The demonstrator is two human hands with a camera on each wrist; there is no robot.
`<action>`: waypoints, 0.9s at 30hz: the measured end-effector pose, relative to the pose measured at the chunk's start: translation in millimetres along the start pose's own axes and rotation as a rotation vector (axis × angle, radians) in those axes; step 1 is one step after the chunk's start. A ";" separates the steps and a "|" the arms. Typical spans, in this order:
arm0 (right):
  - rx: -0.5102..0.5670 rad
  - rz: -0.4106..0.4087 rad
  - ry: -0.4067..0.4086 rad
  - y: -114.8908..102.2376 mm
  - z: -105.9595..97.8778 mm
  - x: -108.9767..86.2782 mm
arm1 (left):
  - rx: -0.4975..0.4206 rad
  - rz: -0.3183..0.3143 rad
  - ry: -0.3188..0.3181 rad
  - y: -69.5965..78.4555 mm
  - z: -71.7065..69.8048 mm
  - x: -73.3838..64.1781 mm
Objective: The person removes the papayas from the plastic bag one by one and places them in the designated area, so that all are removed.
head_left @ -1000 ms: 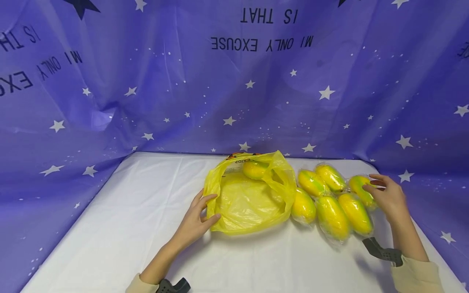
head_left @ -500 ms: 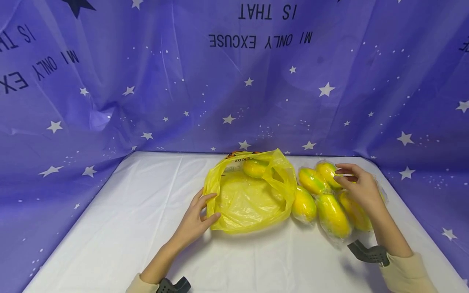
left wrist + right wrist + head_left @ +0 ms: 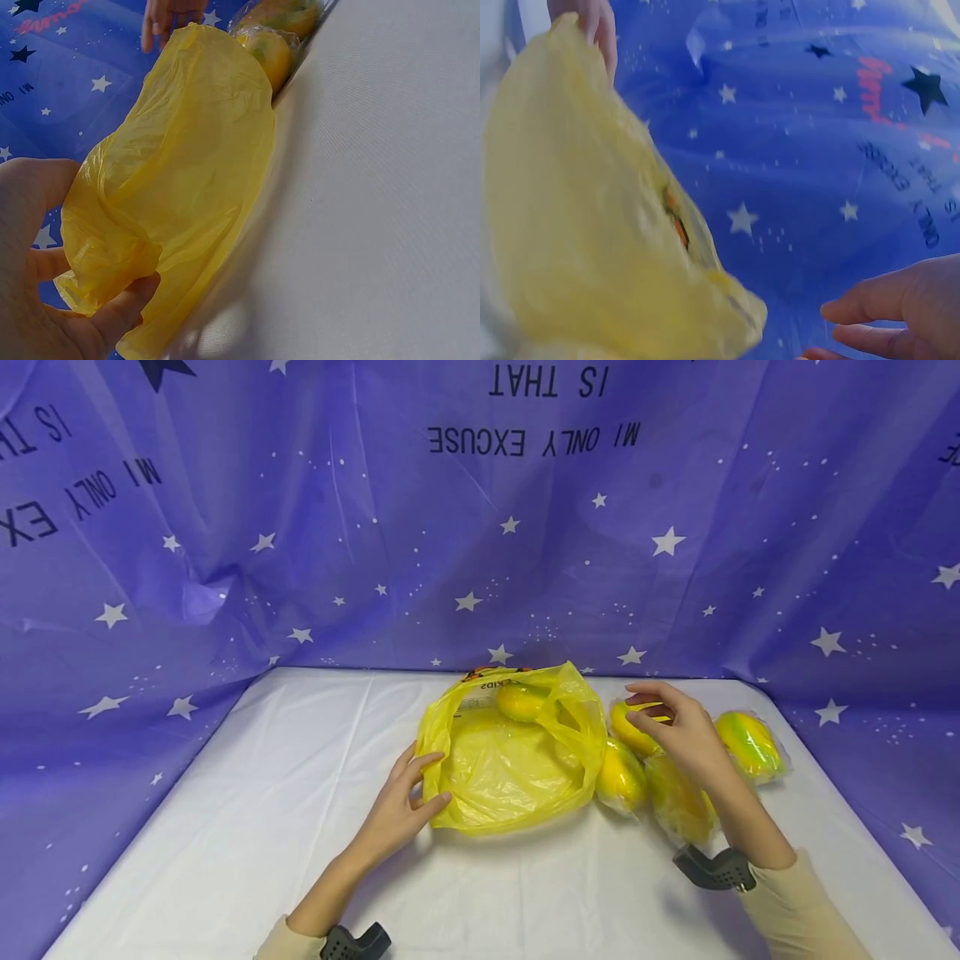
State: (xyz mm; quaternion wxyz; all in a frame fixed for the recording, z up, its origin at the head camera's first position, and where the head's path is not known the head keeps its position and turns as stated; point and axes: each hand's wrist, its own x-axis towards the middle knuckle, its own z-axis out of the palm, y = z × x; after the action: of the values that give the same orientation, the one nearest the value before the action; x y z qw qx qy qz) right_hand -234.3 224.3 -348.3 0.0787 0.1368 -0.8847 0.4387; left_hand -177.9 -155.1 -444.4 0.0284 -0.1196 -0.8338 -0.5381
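In the head view, my left hand (image 3: pixel 396 802) holds the left rim of a yellow plastic bag (image 3: pixel 517 814), which stands with its mouth open towards me. The left wrist view shows thumb and fingers on either side of the bag's bunched edge (image 3: pixel 112 262). A mango (image 3: pixel 519 702) lies inside the bag at the back. My right hand (image 3: pixel 686 735) hovers over the mangoes right of the bag, fingers loosely bent, nothing seen between them in the right wrist view. Beneath its fingertips is a plastic-wrapped mango (image 3: pixel 630 727); the hand and forearm hide others.
More wrapped yellow-green mangoes lie close by: one against the bag's right side (image 3: pixel 621 779), one in front (image 3: pixel 681 802), one at the far right (image 3: pixel 750 745). A white cloth covers the table (image 3: pixel 247 827). A blue star-printed curtain (image 3: pixel 390 527) hangs behind.
My right hand has moved left from the far-right mango, across the group, to the mangoes nearer the bag. The left hand and the bag have stayed in place.
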 end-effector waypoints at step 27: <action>0.003 -0.175 -0.178 -31.1 74.2 67.6 | -0.020 -0.001 -0.006 2.1 0.0 -0.4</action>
State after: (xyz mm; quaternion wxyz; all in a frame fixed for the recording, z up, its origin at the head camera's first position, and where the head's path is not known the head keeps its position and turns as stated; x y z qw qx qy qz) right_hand -290.3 135.5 -351.9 0.0376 0.2521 -0.8721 0.4177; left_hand -177.1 -154.4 -442.6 0.0246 -0.1210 -0.8286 -0.5460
